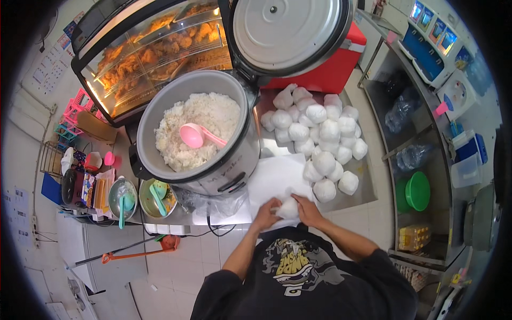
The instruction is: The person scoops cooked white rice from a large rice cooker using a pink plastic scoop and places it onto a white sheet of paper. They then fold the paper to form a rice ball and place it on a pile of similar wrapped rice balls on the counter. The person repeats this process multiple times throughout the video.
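Between my two hands, near the table's front edge, lies a white paper-wrapped bundle (288, 209). My left hand (267, 214) touches its left side, and my right hand (307, 210) has its fingers on the upper right of it. White paper sheets (276, 172) lie flat under and beyond the bundle. A pile of similar round white bundles (330, 130) sits to the right on the metal table. At the left, an open rice cooker (192, 182) holds cooked white rice (216, 106), with a pink ladle (192, 136) resting on the rice.
A lit glass display case (152, 60) of fried chicken stands behind the cooker. A red cool box (336, 66) is behind the pile. Metal bowls (116, 192) with green ladles stand at the left. Clear plastic (220, 204) lies before the cooker. Metal shelving (436, 160) is at the right.
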{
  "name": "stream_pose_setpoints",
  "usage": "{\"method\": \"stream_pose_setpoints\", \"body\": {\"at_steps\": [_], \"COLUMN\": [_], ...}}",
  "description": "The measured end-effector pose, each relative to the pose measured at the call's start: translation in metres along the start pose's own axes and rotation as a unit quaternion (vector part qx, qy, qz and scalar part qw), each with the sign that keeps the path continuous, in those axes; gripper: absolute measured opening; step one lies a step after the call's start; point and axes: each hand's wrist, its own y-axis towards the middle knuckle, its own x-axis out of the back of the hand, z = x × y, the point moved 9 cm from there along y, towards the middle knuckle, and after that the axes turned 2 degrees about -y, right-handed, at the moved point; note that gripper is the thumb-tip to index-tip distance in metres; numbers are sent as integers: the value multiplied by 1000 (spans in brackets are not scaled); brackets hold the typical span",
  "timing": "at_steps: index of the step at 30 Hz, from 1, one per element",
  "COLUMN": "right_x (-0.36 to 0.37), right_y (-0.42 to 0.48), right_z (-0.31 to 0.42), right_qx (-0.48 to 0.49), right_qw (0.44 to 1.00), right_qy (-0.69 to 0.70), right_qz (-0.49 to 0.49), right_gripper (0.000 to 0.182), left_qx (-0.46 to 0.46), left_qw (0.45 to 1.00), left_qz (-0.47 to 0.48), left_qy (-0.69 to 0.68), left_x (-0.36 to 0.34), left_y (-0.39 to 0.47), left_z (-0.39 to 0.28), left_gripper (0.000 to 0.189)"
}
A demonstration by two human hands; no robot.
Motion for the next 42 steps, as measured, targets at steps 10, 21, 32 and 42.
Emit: {"method": "stream_pose_setpoints", "body": {"at_steps": [10, 21, 32, 42], "right_x": [7, 165, 179, -66], "right_y": [-9, 323, 245, 386], "right_z": [56, 25, 322, 238], "right_qx": [-105, -78, 57, -59], "right_qw": [888, 961, 992, 927], "right_qy": [345, -200, 27, -298], "right_qz": [284, -174, 113, 221], "right_gripper": [90, 75, 4, 31], "left_qx": [-127, -244, -59, -79], "left_qw": [988, 913, 802, 771], "left_qz": [-46, -300, -593, -624], "left_qy": [-74, 130, 46, 95], "left_x": [1, 144, 334, 433], "left_y": [-16, -51, -247, -112], "left_z": [-83, -140, -115, -200], "left_gripper": [34, 20, 11, 31]}}
